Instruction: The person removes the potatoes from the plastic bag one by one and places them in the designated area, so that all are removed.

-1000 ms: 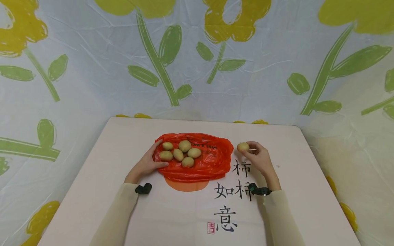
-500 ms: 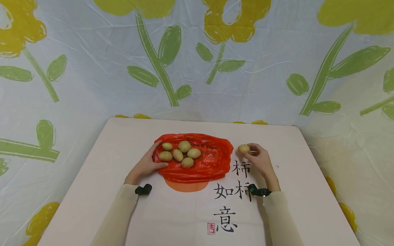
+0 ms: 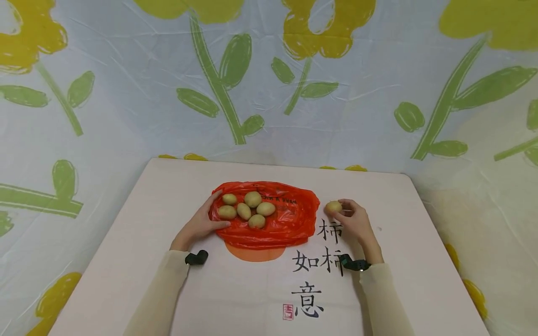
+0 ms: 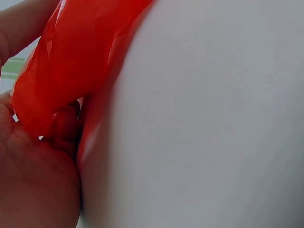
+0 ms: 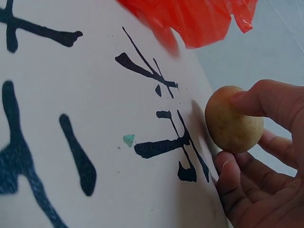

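Note:
My right hand point(image 3: 355, 220) pinches a small potato point(image 3: 334, 207) between thumb and fingers, just right of the red plastic bag point(image 3: 294, 219). In the right wrist view the thumb presses on the potato point(image 5: 232, 126) from above, with fingertips under it, low by the table. At the bag's left end my left hand point(image 3: 201, 225) grips its side, the thumb along the front. Close up in the left wrist view, red plastic point(image 4: 85, 52) bulges over the curled fingers and partly hides them. Several potatoes point(image 3: 244, 211) lie together in the left half of the bag.
The pale tabletop point(image 3: 235, 298) bears large black brush characters point(image 3: 308, 301), a red seal mark point(image 3: 287, 311) and an orange printed shape point(image 3: 256, 255) partly under the bag. Behind the table hangs a flower-patterned sheet point(image 3: 357, 126).
The right hand has lowered slightly toward the near side with the potato in its grip. The left hand, the bag and the potatoes in it keep their places.

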A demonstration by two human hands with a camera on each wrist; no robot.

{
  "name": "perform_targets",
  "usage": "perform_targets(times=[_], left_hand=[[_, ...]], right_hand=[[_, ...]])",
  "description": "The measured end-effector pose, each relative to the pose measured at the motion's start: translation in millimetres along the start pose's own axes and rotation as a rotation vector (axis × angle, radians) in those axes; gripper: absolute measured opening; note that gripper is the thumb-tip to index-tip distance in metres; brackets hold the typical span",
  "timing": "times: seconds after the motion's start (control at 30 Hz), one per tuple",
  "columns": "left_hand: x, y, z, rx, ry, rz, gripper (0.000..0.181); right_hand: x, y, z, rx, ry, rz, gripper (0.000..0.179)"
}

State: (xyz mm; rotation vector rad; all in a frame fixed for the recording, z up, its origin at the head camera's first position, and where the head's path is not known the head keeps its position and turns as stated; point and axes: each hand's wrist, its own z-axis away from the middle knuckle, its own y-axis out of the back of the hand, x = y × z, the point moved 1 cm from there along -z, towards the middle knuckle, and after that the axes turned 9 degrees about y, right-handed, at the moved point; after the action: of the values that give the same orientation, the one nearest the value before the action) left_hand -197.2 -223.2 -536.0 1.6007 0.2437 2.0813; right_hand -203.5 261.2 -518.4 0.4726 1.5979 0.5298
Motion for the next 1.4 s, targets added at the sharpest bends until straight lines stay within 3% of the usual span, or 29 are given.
perform_targets(times=[0.67,1.13,1.4], left_hand=[[-3.7,-2.1,-0.6,-0.01,-0.012,0.039,0.107],[-5.1,-0.8,-0.9,-0.003,-0.018,0.026,0.107],[-7.6,-1.0,-3.2,-0.002,-0.011,0.032,0.106]], right_hand=[[2,-3,3.4,-0.029,0.001,-0.003,0.056],[-12,-4,1.3,-0.036,-0.012,0.091,0.061],[-32,5,-1.7,-0.001,0.078,0.169,0.06]])
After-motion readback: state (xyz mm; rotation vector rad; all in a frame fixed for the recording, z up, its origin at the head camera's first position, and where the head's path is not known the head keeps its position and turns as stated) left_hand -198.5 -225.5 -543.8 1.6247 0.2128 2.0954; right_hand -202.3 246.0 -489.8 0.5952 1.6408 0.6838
